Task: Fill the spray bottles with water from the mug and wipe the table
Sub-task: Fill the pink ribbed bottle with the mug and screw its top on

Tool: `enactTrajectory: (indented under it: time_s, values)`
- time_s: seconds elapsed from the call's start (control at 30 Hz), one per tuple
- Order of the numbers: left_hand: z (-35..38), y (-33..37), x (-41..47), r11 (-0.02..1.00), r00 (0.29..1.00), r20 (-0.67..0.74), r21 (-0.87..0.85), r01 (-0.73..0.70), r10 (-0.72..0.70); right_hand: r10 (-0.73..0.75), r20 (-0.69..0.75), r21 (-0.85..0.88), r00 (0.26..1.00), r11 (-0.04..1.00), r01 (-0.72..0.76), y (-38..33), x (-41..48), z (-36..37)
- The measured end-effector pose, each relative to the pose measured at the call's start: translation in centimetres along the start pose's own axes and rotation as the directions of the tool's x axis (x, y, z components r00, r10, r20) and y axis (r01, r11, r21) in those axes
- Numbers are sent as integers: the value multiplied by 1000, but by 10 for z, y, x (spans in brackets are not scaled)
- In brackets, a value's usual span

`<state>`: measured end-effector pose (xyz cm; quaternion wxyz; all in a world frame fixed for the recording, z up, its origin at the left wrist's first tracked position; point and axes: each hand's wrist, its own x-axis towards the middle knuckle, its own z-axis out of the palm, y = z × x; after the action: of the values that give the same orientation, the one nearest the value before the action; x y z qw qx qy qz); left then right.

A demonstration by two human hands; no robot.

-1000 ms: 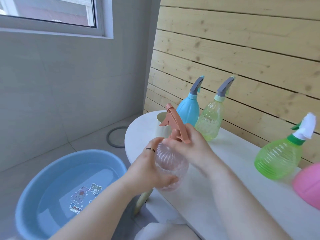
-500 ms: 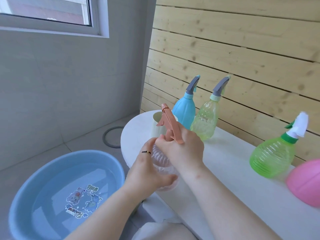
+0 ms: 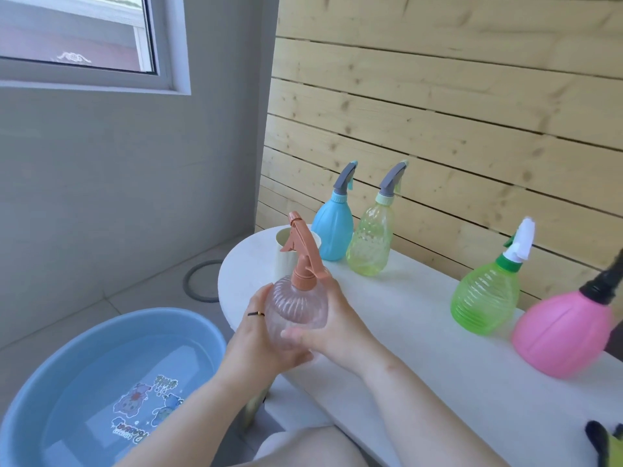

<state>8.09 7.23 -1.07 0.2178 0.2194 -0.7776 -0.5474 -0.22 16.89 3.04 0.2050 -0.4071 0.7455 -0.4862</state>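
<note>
Water lies in the wide blue basin [image 3: 141,313] on the floor at near left, with cartoon stickers showing through it on the bottom. To its right, the long white table [image 3: 421,348] runs along the wooden slat wall.

On the table at the right, the opaque pink bottle [image 3: 563,335] stands nearest, its black top blurred at the frame edge. Just left of it is the round green bottle [image 3: 485,298] with a white spray head. It is translucent, but no water level can be made out. Farther left, near the wall, the blue bottle [image 3: 332,230] and the pale green bottle [image 3: 371,244] stand close together, both with grey heads.

The clear bottle [image 3: 296,308] is at the table's near left end. The left hand [image 3: 263,335] wraps its left side and underside, and the right hand [image 3: 340,328] wraps its right side, thumb across the front. It stands upright with its long axis vertical and its base hidden by the hands. Its orange spray head [image 3: 301,257] is on and slants up toward the far left. Whether it holds water cannot be told.

Behind it stands the cream mug [image 3: 281,251], its inside mostly hidden by that head.
</note>
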Motion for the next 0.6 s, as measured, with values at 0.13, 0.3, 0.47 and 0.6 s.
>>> enactTrajectory:
  time_s: [0.13, 0.3, 0.47, 0.6]
  values:
    - [-3, 17, -10, 998, 999, -37, 54, -13, 15, -17, -91, 5, 996, 1000, 18, 4, -6, -1]
    - [14, 57, -13, 992, 993, 1, 33, -121, 121, -68, -95, 49, 993, 996, 73, -12, -22, -38]
    - [52, 71, -1, 982, 964, 191, -47, -181, 186, -16, -280, -26, 960, 1000, 9, 0, -44, -75]
    - [91, 65, 5, 977, 921, 328, -53, -205, 211, 56, -405, -70, 913, 993, -91, 33, -59, -91]
